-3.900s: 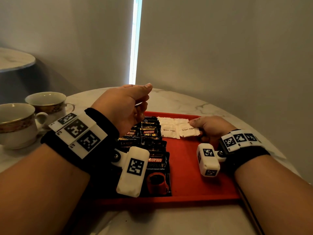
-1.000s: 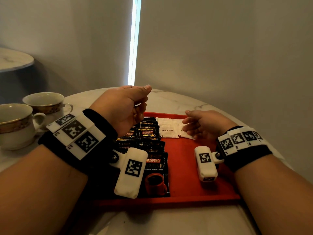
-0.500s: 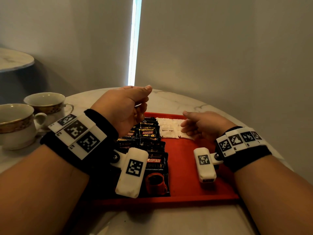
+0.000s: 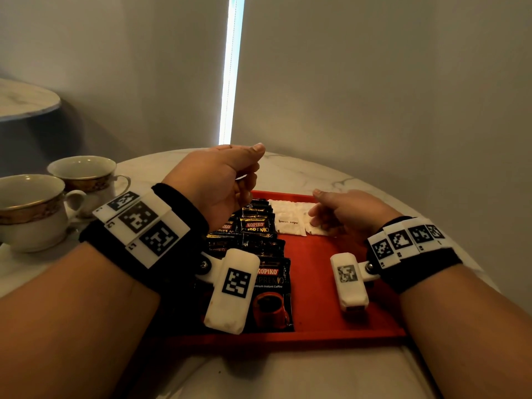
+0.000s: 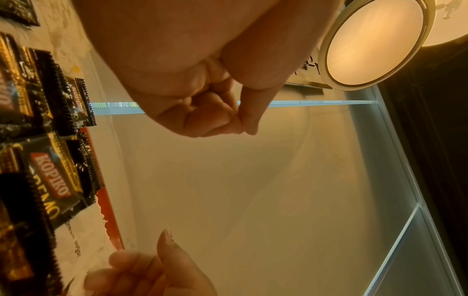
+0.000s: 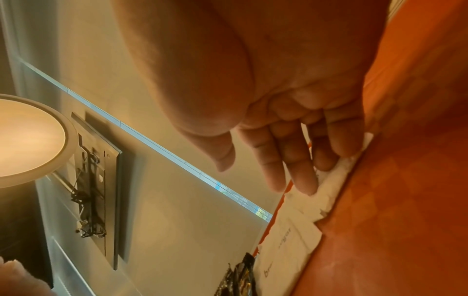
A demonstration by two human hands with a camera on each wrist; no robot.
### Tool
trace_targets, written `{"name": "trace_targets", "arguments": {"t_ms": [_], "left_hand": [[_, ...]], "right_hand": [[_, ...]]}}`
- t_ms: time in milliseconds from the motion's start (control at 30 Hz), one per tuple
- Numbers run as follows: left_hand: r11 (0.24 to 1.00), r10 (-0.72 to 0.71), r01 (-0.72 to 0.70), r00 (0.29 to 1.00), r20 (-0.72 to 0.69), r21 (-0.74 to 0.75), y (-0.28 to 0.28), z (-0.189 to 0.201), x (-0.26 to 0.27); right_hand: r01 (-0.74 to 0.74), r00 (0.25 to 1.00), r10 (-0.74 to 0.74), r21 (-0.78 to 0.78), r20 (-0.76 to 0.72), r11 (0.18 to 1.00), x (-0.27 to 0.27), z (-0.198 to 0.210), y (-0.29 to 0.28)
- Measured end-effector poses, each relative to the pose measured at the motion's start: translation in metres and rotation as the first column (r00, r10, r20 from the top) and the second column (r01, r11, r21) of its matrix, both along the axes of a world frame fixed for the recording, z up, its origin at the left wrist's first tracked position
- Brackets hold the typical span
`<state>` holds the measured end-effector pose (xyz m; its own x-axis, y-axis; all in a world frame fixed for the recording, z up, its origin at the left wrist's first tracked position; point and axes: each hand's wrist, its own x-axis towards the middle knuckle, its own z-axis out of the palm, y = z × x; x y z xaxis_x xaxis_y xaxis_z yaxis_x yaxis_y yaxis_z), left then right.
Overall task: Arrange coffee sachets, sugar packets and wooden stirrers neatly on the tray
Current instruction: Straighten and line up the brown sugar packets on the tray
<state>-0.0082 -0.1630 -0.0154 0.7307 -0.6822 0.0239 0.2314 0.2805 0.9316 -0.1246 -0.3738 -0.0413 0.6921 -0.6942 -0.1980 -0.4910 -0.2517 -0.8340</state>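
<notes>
A red tray (image 4: 316,283) lies on the marble table. Black coffee sachets (image 4: 259,254) overlap in a column on its left half. White sugar packets (image 4: 288,220) lie side by side at the far middle. My left hand (image 4: 247,180) hovers above the sachets, its fingers curled with the thumb against the forefinger, and the left wrist view shows the left hand (image 5: 228,124) holding nothing. My right hand (image 4: 316,217) reaches over the packets with straight fingers. In the right wrist view the fingertips (image 6: 306,186) touch the near edge of a sugar packet (image 6: 291,240). No stirrers are in view.
Two gold-banded cups, one nearer (image 4: 28,214) and one behind it (image 4: 83,177), stand on the table left of the tray. A grey wall rises close behind the table (image 4: 288,375). A second round table (image 4: 26,99) shows at far left.
My right hand, which pinched a sugar packet earlier, has let it go and now lies with straight fingers on the packets. The left hand has stayed raised.
</notes>
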Motion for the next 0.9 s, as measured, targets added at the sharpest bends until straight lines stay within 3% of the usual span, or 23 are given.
{"name": "trace_targets", "arguments": {"t_ms": [233,333,533,767,900], "left_hand": [[0.999,-0.029,0.029,0.999,-0.043,-0.015,0.002,0.004,-0.004],[0.998,-0.051,0.05,0.997,-0.057,-0.028,0.003,0.006,-0.009],[0.992,-0.118,0.115,0.992,-0.046,-0.05,-0.003,0.003,-0.025],[0.989,-0.143,0.141,0.989,-0.029,-0.054,-0.012,-0.005,-0.034],[0.987,-0.155,0.155,0.988,-0.009,-0.038,-0.014,-0.009,-0.033]], "right_hand": [[0.086,0.989,-0.065,-0.154,0.133,0.984,-0.018,0.035,0.019],[0.069,0.994,-0.047,-0.224,0.102,0.972,-0.046,0.054,0.025],[-0.004,0.967,-0.101,-0.41,-0.235,0.912,-0.127,0.075,0.002],[-0.199,0.785,-0.14,-0.461,-0.603,0.865,-0.211,0.056,-0.002],[-0.303,0.711,-0.148,-0.489,-0.688,0.818,-0.225,0.041,0.005]]}}
